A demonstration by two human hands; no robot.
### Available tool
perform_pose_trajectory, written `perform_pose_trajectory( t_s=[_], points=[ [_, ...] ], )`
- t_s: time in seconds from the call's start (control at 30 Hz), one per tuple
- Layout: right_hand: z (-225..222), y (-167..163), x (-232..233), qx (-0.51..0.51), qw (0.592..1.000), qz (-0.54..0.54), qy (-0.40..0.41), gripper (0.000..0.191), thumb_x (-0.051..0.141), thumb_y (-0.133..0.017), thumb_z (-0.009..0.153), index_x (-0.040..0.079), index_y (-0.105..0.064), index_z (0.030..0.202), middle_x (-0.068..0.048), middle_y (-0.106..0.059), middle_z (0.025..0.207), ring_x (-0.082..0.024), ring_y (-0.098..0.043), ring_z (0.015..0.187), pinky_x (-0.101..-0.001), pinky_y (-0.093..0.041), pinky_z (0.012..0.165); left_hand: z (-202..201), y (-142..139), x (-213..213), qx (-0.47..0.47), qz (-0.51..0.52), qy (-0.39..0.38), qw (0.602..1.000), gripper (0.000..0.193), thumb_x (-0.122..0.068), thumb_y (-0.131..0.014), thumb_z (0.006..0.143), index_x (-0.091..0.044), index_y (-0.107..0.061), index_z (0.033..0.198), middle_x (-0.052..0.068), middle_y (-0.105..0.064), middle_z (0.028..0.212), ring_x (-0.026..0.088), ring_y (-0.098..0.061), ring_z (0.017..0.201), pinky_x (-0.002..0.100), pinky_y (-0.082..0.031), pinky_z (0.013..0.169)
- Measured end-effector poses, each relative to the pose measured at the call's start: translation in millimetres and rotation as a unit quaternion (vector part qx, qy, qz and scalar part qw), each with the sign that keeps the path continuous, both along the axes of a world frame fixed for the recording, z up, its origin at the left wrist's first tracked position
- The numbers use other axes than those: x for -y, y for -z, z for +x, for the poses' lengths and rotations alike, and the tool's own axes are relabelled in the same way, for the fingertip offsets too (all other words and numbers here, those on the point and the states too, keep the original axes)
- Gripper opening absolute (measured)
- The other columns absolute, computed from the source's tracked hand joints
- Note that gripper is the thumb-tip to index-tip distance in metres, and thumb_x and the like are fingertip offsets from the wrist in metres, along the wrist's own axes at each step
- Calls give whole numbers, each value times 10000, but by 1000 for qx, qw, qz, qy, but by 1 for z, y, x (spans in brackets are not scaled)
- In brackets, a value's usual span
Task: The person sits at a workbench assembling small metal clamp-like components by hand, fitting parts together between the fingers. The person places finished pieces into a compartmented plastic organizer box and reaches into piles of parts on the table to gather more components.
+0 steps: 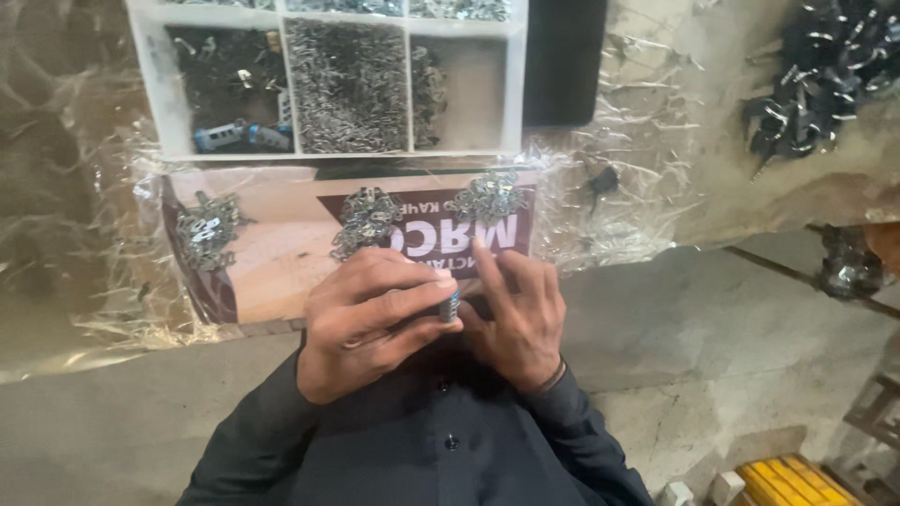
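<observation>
Between both hands (pixel 441 314), pinched by left fingers (pixel 394 305), sits a small blue-and-silver part (pixel 451 305).

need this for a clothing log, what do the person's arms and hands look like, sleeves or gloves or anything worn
Both hands are bare, with no gloves: left hand, right hand. Long dark sleeves reach the wrists, part of a dark buttoned shirt. A thin dark band seems to circle the right wrist. No rings are discernible.

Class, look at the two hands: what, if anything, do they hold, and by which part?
The left hand pinches a small blue-and-silver metal part between thumb and fingers; only its end shows. The right hand touches it from the other side.
</observation>
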State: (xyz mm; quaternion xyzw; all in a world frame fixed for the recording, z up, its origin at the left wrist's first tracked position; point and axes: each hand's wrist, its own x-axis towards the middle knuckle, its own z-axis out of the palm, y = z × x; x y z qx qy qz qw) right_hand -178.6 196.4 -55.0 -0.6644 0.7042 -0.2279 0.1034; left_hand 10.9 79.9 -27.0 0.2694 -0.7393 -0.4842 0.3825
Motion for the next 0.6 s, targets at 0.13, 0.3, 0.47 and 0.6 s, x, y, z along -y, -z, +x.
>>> perform_pose_trajectory(
  t_s=[0.13,0.3,0.47,0.6],
  points=[
    [-19,15,-2,-2,985,-112,-133,457,149,-873,818,49,-692,1226,-103,-631,1159,-291,-625,1029,-438,-537,832,-3,-2,0,2,-3,3,1000,427,-117,-933,759,-81,-741,1139,55,-717,1126,254,-700,996,363,-587,872],
    [-7,8,-17,255,958,-112,-68,258,-6,-763,885,55,-698,1128,-97,-721,1056,-247,-720,909,-343,-603,735,-4,-1,0,-5,8,11,1000,428,-115,-924,762,-84,-737,1146,60,-723,1142,249,-713,1018,362,-586,885],
    [6,-15,-7,244,957,-152,35,194,-69,-721,898,-3,-673,1073,-153,-716,939,-262,-738,817,-338,-606,723,-2,1,-3,-10,28,20,999,419,-111,-908,786,-79,-730,1164,67,-724,1165,257,-713,1044,367,-579,913],
    [9,-21,11,165,958,-234,4,165,-80,-685,918,11,-646,1049,-162,-722,947,-254,-747,840,-329,-614,750,-1,1,-4,-14,22,15,1000,416,-120,-903,803,-79,-730,1180,62,-726,1165,253,-714,1045,363,-577,923]
  ],
)
